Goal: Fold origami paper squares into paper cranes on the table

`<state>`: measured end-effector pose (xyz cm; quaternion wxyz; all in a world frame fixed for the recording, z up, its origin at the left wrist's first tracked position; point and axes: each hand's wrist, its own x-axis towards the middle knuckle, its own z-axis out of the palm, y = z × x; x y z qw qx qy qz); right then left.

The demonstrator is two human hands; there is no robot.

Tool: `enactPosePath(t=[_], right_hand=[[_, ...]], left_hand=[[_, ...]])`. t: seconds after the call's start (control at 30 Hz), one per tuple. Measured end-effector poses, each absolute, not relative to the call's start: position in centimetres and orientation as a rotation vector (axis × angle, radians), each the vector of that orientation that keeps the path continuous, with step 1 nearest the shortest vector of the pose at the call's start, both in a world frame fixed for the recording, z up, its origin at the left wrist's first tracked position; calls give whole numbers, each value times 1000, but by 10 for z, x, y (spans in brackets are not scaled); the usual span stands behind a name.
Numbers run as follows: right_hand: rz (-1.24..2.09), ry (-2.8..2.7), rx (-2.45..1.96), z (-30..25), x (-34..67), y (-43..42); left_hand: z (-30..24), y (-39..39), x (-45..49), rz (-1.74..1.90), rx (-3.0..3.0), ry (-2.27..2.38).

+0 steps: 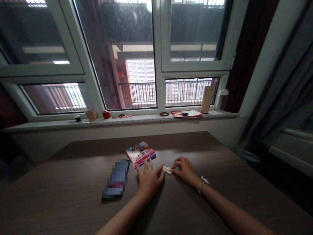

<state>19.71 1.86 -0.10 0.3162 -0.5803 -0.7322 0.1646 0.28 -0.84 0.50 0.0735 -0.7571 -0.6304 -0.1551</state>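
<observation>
My left hand [148, 179] lies palm down on the dark wooden table [73, 182], fingers stretched out, thumb touching a small white and red paper piece [167, 169]. My right hand [184, 169] rests on the table just right of that piece, fingers curled and pinching its right end. A stack of colourful paper sheets [140, 153] sits just beyond my left hand's fingertips. A white band is on my right wrist.
A dark phone [117, 179] lies left of my left hand. The window sill [146, 120] holds a cup [91, 115], a red pot [106, 114], a tall brown bottle [206, 99], a white jar [222, 100] and papers [187, 114]. Grey curtains hang at right.
</observation>
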Motion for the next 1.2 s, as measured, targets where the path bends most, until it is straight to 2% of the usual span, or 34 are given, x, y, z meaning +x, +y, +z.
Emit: enactPosePath(t=[0.53, 1.2], right_hand=[[445, -1908, -1452, -3, 201, 15], [429, -1930, -1450, -7, 202, 20]], left_hand=[[1, -13, 10, -523, -2470, -1604], [10, -16, 10, -529, -2346, -1742]])
